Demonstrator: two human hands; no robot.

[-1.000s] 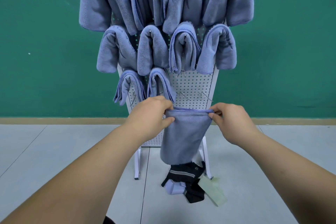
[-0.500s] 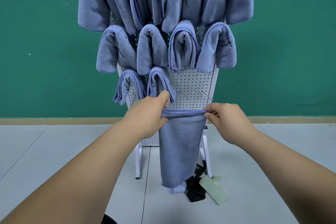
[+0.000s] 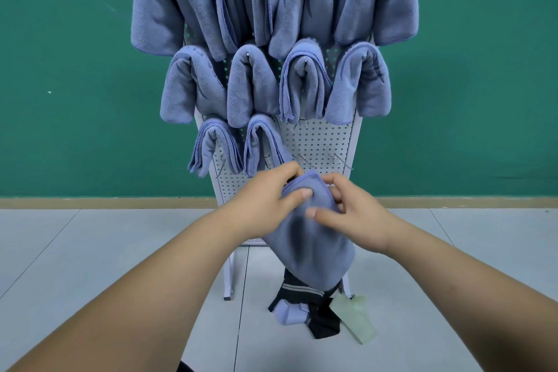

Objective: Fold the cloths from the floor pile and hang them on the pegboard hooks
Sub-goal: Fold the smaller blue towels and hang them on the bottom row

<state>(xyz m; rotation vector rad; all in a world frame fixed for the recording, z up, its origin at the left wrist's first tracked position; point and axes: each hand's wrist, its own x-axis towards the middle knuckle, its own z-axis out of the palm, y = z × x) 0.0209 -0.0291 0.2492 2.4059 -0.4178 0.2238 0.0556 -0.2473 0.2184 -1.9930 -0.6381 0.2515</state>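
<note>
A blue-grey cloth hangs folded in front of the white pegboard, its lower end above the floor pile. My left hand grips its top left edge, thumb on the front. My right hand holds the cloth from the right, thumb pressed on its front face and fingers behind. Several folded blue cloths hang on the pegboard hooks in rows. Bare hooks stick out at the lower right of the board, just above my hands.
A small floor pile of black striped and blue cloths lies by the pegboard's feet, with a pale green cloth beside it. A green wall stands behind the board. Grey floor tiles spread to both sides.
My hands have come together from holding the cloth's top edge stretched wide. The cloth is now doubled narrower and hangs shorter, tilted to the right.
</note>
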